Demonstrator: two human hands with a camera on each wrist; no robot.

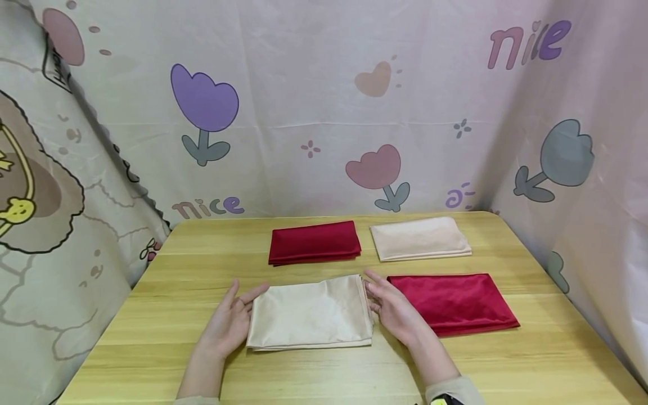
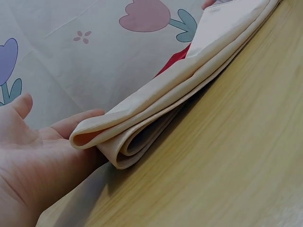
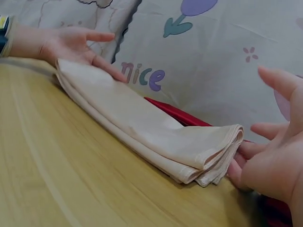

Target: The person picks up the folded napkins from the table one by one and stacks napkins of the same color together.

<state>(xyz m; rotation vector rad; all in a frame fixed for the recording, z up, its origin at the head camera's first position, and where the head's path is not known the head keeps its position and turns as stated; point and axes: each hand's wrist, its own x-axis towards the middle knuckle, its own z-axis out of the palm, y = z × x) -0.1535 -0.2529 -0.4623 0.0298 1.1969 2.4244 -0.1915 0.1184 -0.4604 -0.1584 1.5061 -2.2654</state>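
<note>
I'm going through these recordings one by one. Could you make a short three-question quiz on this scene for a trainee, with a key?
1. In the head view, what lies between the person's bare left hand and bare right hand?

2. True or false: in the head view, the nearer glossy red folded rectangular cloth lies on the left hand's side.

3. What colour is the back-right smooth folded rectangular cloth on the light wood-grain tabletop?
A) red
B) purple
C) cream

Key:
1. The nearer cream satiny folded rectangular cloth.
2. False; it lies on the right hand's side.
3. C.
</note>
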